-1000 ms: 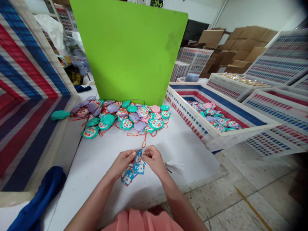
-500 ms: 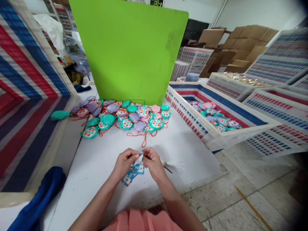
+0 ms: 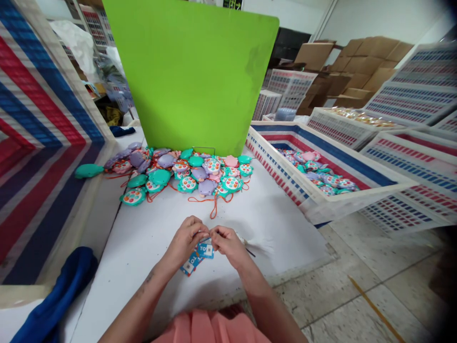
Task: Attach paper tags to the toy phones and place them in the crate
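Observation:
Over the white table, my left hand (image 3: 187, 238) and my right hand (image 3: 226, 244) meet with their fingers pinched together. Between the fingertips is a small printed card, mostly hidden by them. Right below lie several blue cards (image 3: 192, 262) with white lettering, overlapping on the tabletop. Beyond my hands spreads a heap of teal, purple and pink animal-shaped toys (image 3: 202, 172) with coloured dots. Orange cord loops (image 3: 213, 208) trail from the heap towards me.
A green board (image 3: 196, 76) stands behind the heap. To the right, a white crate (image 3: 285, 188) holds more such toys. At left stands a striped crate (image 3: 43, 190), with blue cloth (image 3: 64, 290) in front. White strands (image 3: 260, 245) and a dark thin stick (image 3: 251, 252) lie beside my right hand.
The raised white-and-blue card between my fingers is now mostly covered. My fingertips have come closer together, the left hand turning slightly. The toys and crates stay in place.

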`<state>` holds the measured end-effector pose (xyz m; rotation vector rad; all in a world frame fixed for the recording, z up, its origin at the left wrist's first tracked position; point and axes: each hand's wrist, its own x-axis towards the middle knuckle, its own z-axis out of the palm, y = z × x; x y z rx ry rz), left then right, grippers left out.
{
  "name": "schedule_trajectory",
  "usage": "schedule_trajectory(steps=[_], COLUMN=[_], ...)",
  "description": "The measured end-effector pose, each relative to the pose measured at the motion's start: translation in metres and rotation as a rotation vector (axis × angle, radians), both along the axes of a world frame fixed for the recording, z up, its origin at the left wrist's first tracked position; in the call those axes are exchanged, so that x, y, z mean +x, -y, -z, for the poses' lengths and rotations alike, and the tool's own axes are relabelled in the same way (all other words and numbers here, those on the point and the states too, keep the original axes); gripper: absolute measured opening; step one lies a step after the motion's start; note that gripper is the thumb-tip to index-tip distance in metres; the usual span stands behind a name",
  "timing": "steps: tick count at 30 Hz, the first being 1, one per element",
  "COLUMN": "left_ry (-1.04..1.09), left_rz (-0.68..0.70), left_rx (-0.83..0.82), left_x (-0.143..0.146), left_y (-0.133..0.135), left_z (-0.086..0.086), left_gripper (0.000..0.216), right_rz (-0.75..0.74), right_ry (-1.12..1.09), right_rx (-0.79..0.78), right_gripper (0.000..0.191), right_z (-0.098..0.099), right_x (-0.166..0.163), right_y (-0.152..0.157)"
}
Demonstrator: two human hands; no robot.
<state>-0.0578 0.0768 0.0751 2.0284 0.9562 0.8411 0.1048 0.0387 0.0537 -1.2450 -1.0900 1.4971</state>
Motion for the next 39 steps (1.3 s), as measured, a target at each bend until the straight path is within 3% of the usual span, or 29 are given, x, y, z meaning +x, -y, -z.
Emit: schedule_trajectory(steps=[4, 8, 13, 18, 23, 31, 39], left_ry=[0.003, 0.037, -0.119, -0.258, -0.413, -0.527, -0.277], left_rz=[-0.013, -0.086, -0.193, -0.198, -0.212, -0.161, 0.003], left_rx=[-0.014, -0.104, -0.032, 0.007, -0.024, -0.138, -0.246], left_x=[0.001, 0.005, 0.027, 0.071, 0.108, 0.134, 0.113], left_y=[0.000, -0.020, -0.078, -0.140, -0.175, -0.194, -0.179], left_z=[-0.001, 0.012, 0.029, 0.028, 0.028, 0.029, 0.025], left_gripper=[0.017, 0.018, 0.025, 0.023, 0.022, 0.030, 0.022], right_rz=[0.005, 0.042, 0.141, 0.170, 0.184, 0.203, 0.216], right_ry=[0.057, 0.059, 0.114, 0.118, 0.125, 0.144, 0.104], right_rx=[-0.001, -0.020, -0.042, -0.058, -0.060, -0.088, -0.058], right_gripper=[0.027, 0.024, 0.025, 0.028, 0.029, 0.033, 0.032], right_z=[0.002, 0.006, 0.012, 0.019, 0.021, 0.021, 0.015], right_x=[0.004, 0.011, 0.024, 0.033, 0.039, 0.045, 0.043], right_y=[0.001, -0.001, -0.001, 0.001, 0.002, 0.000, 0.004])
